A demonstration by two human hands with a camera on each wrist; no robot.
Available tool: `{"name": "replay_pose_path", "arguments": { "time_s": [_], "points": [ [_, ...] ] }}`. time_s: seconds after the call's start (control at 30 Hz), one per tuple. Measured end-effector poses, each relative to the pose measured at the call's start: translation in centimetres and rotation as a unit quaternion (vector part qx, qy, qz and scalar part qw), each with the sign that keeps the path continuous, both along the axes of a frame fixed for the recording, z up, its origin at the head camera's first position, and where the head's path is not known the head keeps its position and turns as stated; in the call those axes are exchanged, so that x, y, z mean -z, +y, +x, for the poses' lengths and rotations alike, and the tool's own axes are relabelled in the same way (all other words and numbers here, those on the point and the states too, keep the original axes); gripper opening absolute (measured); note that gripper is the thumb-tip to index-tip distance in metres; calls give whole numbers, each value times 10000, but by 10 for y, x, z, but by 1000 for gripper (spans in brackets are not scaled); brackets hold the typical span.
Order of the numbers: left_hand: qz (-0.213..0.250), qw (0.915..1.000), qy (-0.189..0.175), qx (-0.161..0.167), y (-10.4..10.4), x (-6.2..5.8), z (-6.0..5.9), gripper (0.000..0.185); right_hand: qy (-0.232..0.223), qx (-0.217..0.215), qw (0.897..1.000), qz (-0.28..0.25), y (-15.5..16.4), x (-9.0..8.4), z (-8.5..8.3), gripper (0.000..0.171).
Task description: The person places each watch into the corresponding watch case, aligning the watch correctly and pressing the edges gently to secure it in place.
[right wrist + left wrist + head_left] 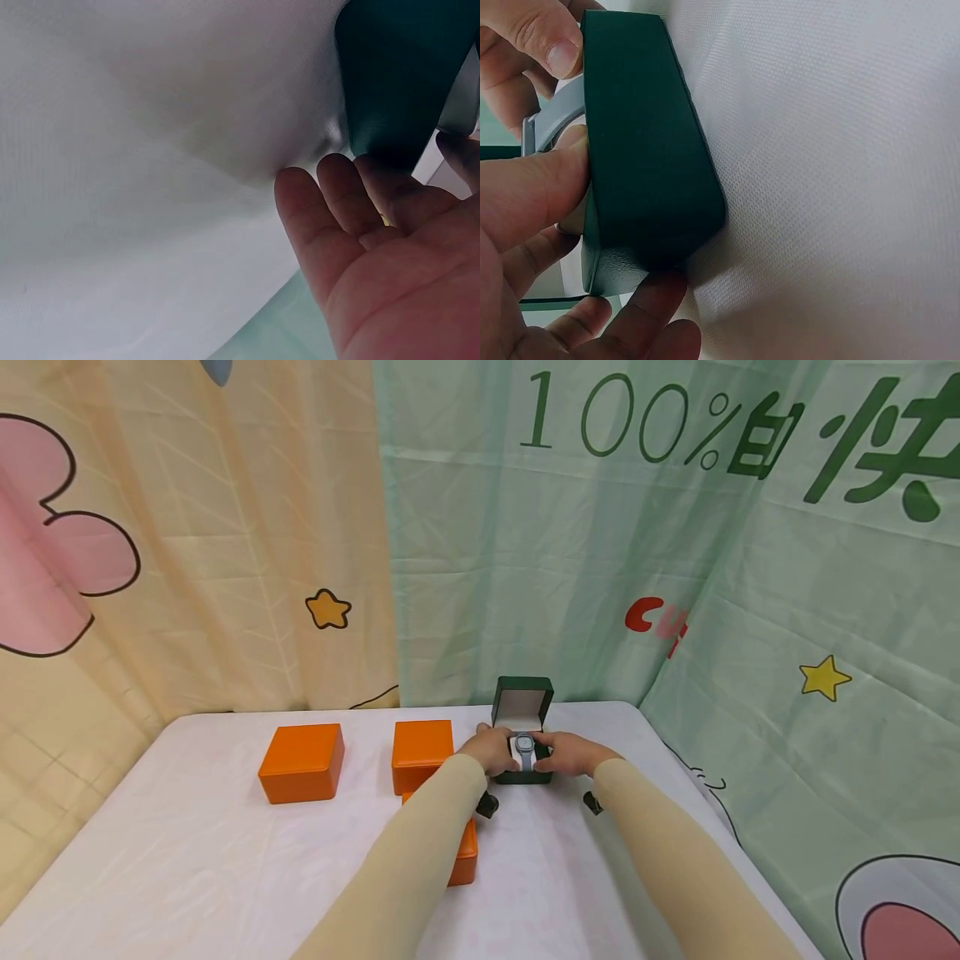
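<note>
A dark green watch box [523,777] stands on the table with its lid [523,702] raised. Inside it sits a wristwatch [525,745] with a grey-blue strap, on a pale cushion. My left hand [491,750] pinches the watch and its cushion from the left, thumb at the strap [564,105]. Its lower fingers touch the box's outer side. From the right, the thumb and index finger of my right hand [573,753] pinch the watch and cushion. The other right fingers [330,217] lie extended beside the box wall [397,82]. Thumbs and cushion partly hide each other.
An orange box [302,764] stands on the left of the white-covered table [187,860]. Another orange box [422,752] is just left of the watch box. A third orange box [465,856] is partly hidden by my left forearm. Printed curtains [525,568] hang behind.
</note>
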State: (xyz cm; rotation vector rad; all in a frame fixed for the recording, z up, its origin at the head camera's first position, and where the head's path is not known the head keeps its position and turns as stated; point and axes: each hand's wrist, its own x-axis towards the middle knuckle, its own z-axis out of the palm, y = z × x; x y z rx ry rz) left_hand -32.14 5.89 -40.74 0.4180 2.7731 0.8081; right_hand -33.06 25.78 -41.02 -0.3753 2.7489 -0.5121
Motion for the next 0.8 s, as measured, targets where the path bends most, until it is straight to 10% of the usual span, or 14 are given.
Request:
{"name": "replay_pose_path", "arguments": {
  "time_s": [0.8],
  "points": [
    [-263,9996,82,94,1,-6,3,52,-62,200,9992,335,-9,-5,0,73]
  ]
}}
